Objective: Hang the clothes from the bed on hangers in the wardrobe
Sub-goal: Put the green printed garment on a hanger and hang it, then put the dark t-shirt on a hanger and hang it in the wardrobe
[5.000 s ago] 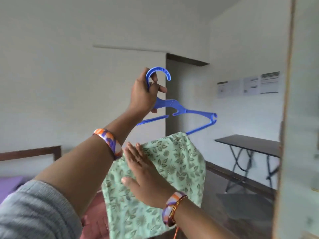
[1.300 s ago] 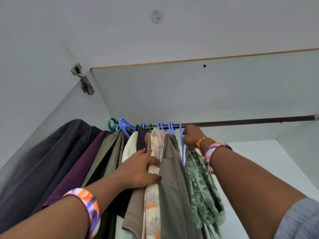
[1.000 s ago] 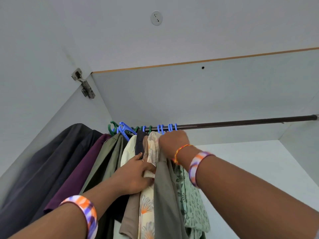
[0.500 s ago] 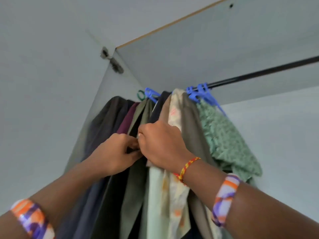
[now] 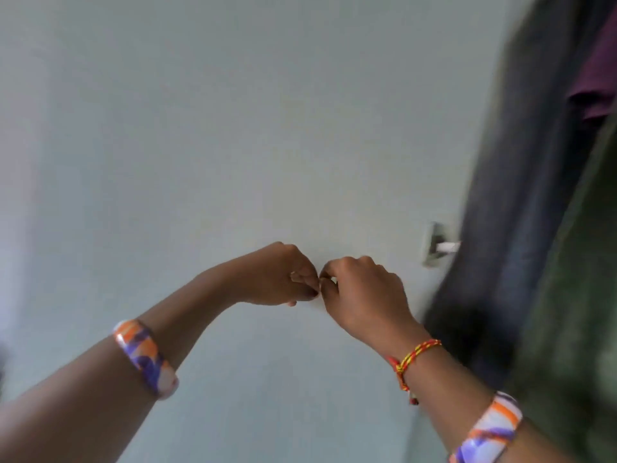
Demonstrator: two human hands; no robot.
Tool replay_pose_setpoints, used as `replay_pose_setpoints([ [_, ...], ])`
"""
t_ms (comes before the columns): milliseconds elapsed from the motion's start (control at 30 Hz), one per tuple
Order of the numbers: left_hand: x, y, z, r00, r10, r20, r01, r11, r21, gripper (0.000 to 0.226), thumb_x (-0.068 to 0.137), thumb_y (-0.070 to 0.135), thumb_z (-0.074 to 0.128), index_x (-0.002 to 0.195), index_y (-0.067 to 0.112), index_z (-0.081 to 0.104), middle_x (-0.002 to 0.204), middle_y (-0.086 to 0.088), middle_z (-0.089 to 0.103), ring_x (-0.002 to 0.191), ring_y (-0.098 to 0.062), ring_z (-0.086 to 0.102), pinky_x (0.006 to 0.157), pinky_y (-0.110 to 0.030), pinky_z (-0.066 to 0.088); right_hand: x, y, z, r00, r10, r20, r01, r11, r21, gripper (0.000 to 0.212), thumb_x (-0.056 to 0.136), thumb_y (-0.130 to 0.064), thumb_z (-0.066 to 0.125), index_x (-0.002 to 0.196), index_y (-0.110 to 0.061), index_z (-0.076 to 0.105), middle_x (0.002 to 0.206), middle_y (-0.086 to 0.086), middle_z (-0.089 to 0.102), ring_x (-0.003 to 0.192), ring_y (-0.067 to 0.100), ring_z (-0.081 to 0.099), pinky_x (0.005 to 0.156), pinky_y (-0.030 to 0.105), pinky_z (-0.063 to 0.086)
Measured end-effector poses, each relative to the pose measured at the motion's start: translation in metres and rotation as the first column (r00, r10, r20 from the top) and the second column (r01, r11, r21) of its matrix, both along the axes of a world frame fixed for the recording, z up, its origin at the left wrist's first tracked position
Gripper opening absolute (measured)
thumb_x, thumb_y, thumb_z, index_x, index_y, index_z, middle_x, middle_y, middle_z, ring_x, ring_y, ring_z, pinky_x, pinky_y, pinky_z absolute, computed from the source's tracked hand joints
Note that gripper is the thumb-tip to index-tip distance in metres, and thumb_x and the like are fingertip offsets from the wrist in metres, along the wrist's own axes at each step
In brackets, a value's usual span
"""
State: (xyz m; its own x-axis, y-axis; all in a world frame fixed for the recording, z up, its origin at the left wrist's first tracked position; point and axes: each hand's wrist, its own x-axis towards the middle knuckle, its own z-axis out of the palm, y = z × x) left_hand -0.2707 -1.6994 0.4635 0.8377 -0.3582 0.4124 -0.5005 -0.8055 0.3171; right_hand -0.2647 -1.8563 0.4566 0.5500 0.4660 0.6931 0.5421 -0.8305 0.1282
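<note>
Fingers [image 5: 302, 279] of both hands curled, fingertips touching, nothing visibly held, beside hanging clothes [image 5: 521, 162].

Dark, purple and green garments [image 5: 521, 202] hang blurred at the right, beside the pale wardrobe door [image 5: 200, 128].

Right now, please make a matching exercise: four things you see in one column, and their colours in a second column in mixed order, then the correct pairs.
Things:
1. thread bracelet
2. bangle on the left forearm
3. wardrobe door
4. garment at the top right

Colours:
A. purple
B. pale grey
C. red and yellow
D. orange, purple and white

Pairs: 1-C, 2-D, 3-B, 4-A
</note>
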Motion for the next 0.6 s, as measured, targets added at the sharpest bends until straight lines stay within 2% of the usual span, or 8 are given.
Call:
replay_pose_setpoints([
  [67,-0.026,0.054,-0.044,0.986,0.129,-0.104,-0.128,0.992,0.014,0.011,0.086,0.016,0.060,0.085,0.022,0.070,0.058,0.028,0.059,0.066,-0.003,0.063,0.068,-0.014,0.045,-0.009,0.050,-0.037,0.990,0.100,-0.094,-0.103,0.994,-0.029,0.025,0.094,-0.027,0.042,0.104,-0.023,0.064,0.106,0.004,0.064,0.099,0.030,0.060,0.071,0.031,0.040],
  [167,-0.086,0.143,-0.122,0.912,0.339,-0.231,-0.329,0.941,0.081,0.013,0.085,0.020,0.058,0.092,0.021,0.070,0.068,0.018,0.063,0.069,-0.002,0.063,0.072,-0.017,0.046,-0.042,0.133,-0.104,0.922,0.268,-0.281,-0.313,0.941,-0.131,0.025,0.094,-0.026,0.044,0.105,-0.025,0.065,0.108,0.003,0.064,0.099,0.027,0.060,0.077,0.031,0.045],
  [300,-0.212,0.263,-0.240,0.764,0.584,-0.273,-0.547,0.811,0.206,0.016,0.084,0.026,0.057,0.088,0.017,0.069,0.084,0.004,0.070,0.076,-0.007,0.059,0.071,-0.020,0.044,-0.119,0.260,-0.225,0.750,0.472,-0.464,-0.606,0.771,-0.195,0.024,0.092,-0.027,0.047,0.106,-0.029,0.065,0.112,0.003,0.064,0.104,0.027,0.060,0.082,0.031,0.046],
  [400,-0.324,0.333,-0.312,0.666,0.643,-0.379,-0.596,0.764,0.248,0.030,0.075,0.029,0.052,0.088,0.010,0.072,0.088,-0.003,0.072,0.081,-0.016,0.064,0.078,-0.024,0.048,-0.206,0.355,-0.319,0.584,0.551,-0.596,-0.769,0.609,-0.191,0.026,0.090,-0.027,0.047,0.108,-0.031,0.066,0.116,0.005,0.064,0.109,0.028,0.060,0.087,0.033,0.047],
  [500,-0.423,0.382,-0.333,0.474,0.774,-0.420,-0.720,0.616,0.321,0.017,0.081,0.023,0.056,0.089,0.019,0.071,0.088,0.005,0.069,0.078,-0.011,0.058,0.082,-0.025,0.049,-0.289,0.434,-0.360,0.428,0.550,-0.717,-0.877,0.443,-0.185,0.025,0.090,-0.026,0.048,0.106,-0.030,0.067,0.115,0.002,0.062,0.107,0.027,0.058,0.088,0.031,0.044],
  [600,-0.494,0.426,-0.326,0.308,0.836,-0.455,-0.780,0.496,0.382,0.015,0.083,0.022,0.057,0.091,0.018,0.069,0.089,0.002,0.069,0.077,-0.010,0.054,0.077,-0.021,0.045,-0.350,0.501,-0.357,0.333,0.601,-0.727,-0.935,0.312,-0.170,0.024,0.090,-0.023,0.049,0.104,-0.028,0.068,0.111,-0.001,0.065,0.103,0.025,0.060,0.084,0.027,0.043],
])
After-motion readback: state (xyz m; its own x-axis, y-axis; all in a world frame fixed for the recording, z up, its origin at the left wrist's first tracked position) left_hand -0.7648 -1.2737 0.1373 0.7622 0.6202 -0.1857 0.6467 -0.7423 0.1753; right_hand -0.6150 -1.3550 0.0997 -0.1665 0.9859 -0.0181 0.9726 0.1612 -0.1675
